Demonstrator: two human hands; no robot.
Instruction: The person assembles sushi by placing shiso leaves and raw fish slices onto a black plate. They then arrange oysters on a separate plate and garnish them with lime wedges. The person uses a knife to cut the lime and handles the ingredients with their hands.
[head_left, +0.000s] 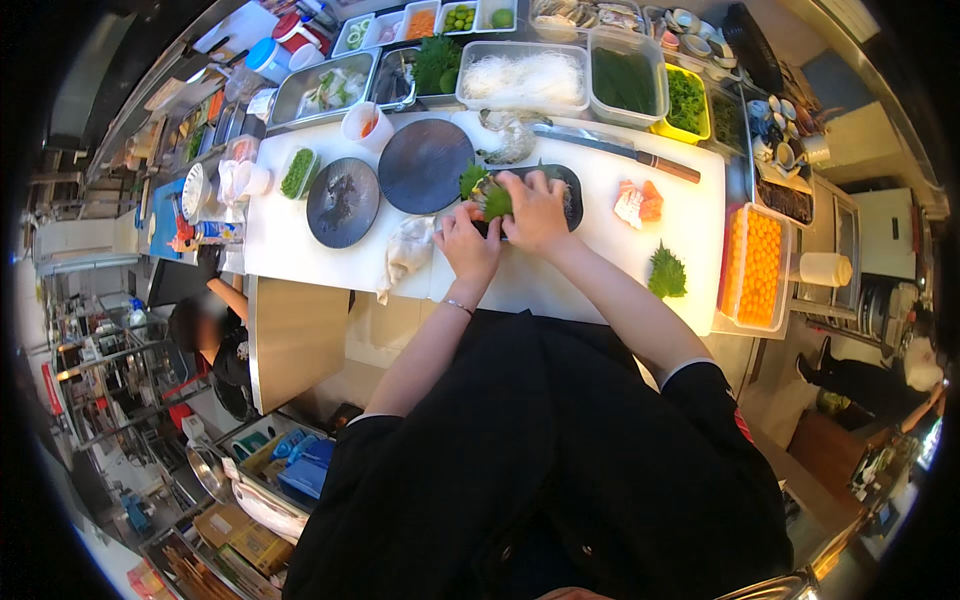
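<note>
Both hands work over a dark oblong plate (568, 189) on the white cutting board (600, 262). My right hand (538, 214) holds a serrated green leaf, apparently shiso (496, 203), between thumb and fingers. My left hand (470, 244) is at the plate's left end, its fingertips against food that is mostly hidden; I cannot tell whether it grips anything. Another green leaf (472, 180) stands at that end. Left of the plate are a large dark round plate (426, 165), a smaller one (343, 202) and a crumpled white cloth (409, 247).
A knife (667, 166) and raw prawns (514, 142) lie behind the plate. To the right are orange and white fish slices (640, 204), a loose leaf (667, 271) and a tub of orange balls (756, 270). Ingredient containers (525, 94) line the back. A co-worker (225, 337) stands left.
</note>
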